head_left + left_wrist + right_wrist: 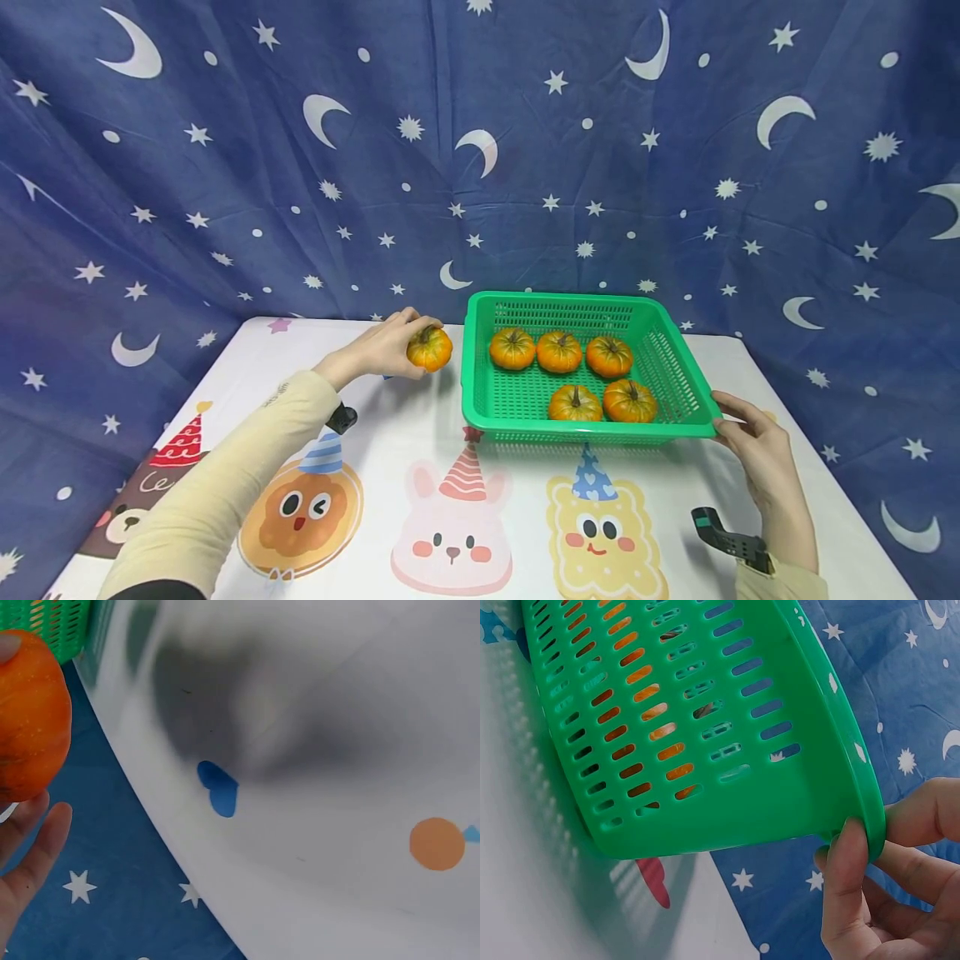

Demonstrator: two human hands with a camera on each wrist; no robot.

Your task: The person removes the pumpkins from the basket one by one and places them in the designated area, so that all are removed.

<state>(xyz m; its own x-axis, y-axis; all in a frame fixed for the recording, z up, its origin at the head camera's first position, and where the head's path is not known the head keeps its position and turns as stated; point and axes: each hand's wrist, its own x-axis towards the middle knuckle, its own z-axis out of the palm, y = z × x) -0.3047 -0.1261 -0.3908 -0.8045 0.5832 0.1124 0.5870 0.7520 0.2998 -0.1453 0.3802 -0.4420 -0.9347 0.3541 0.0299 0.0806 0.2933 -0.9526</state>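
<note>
Nearest: cartoon tablecloth (528, 500), stretching out in front of green basket (525, 428). Right hand (763, 457) pinching basket's near right corner (can't tell if lifting or just steadying). Inside basket, front row: two pumpkins (575, 406). Back row inside: three more pumpkins (558, 353). So five in, that part looks done. Left of basket: left hand (386, 346) pinching sixth pumpkin (432, 353), not in yet. Nearly there, I'd guess. Behind basket, starry curtain (525, 242).

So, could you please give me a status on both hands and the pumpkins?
Left hand holding one pumpkin beside the green basket. Right hand gripping its near right corner. Five pumpkins inside. No obstacle visible between held pumpkin and basket.
</note>
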